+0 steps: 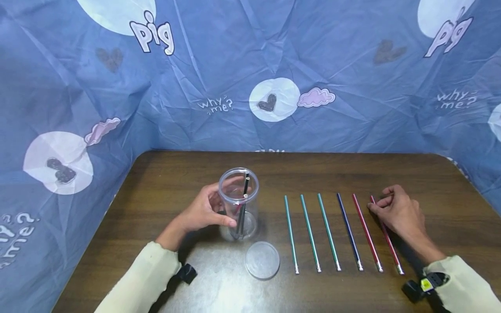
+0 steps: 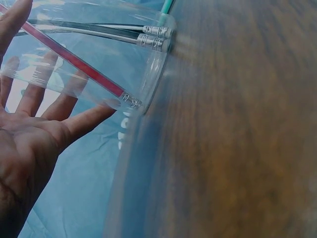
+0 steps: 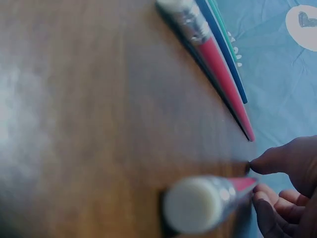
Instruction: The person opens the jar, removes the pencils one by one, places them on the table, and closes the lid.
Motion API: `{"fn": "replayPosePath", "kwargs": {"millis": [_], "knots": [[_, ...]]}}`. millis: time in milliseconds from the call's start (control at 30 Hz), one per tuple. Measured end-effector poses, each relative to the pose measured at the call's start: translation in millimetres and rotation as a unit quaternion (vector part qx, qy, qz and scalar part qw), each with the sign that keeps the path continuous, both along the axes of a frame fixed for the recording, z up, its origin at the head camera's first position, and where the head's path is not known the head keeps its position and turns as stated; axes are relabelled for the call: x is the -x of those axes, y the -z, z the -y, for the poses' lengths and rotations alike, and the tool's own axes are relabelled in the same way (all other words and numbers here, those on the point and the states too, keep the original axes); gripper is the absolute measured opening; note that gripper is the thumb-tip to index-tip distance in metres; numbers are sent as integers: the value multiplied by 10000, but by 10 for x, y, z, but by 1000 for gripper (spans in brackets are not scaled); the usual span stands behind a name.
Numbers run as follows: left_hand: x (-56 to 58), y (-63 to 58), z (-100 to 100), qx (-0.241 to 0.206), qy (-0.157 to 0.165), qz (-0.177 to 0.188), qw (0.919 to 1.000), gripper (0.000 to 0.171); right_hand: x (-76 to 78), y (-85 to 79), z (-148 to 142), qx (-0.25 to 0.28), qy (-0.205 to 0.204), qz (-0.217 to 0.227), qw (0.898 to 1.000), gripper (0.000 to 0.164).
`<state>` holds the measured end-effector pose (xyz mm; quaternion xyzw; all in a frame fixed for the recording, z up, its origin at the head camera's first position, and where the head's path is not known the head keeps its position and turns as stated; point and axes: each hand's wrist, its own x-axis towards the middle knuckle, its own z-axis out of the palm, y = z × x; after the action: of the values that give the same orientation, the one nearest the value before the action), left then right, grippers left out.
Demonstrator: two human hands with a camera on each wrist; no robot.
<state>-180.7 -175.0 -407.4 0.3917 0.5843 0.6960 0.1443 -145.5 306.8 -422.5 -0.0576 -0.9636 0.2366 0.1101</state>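
A clear plastic jar (image 1: 253, 206) stands on the table, and my left hand (image 1: 204, 210) holds it from the left, thumb in front and fingers around the back. Inside lean dark pencils (image 2: 114, 32) and a red pencil (image 2: 74, 59), eraser ends down. At the far right of a row of pencils lies another red pencil (image 1: 390, 248). My right hand (image 1: 400, 212) pinches at its far end, thumb on the left and fingers on the right; in the right wrist view its eraser end (image 3: 193, 204) is close to the camera.
Left of that pencil lie a second red pencil (image 1: 368, 232), a blue pencil (image 1: 349, 232) and three teal pencils (image 1: 328, 232), spaced apart with erasers toward me. A round clear lid (image 1: 262, 261) lies in front of the jar. Blue printed cloth (image 1: 219, 65) hangs behind the table.
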Motion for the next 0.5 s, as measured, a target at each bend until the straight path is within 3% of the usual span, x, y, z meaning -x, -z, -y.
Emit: {"fn": "replayPosePath", "kwargs": {"millis": [500], "knots": [[0, 6, 9, 64, -72, 130, 9999, 97, 6, 33, -6, 250, 172, 167, 9994, 47]]}}
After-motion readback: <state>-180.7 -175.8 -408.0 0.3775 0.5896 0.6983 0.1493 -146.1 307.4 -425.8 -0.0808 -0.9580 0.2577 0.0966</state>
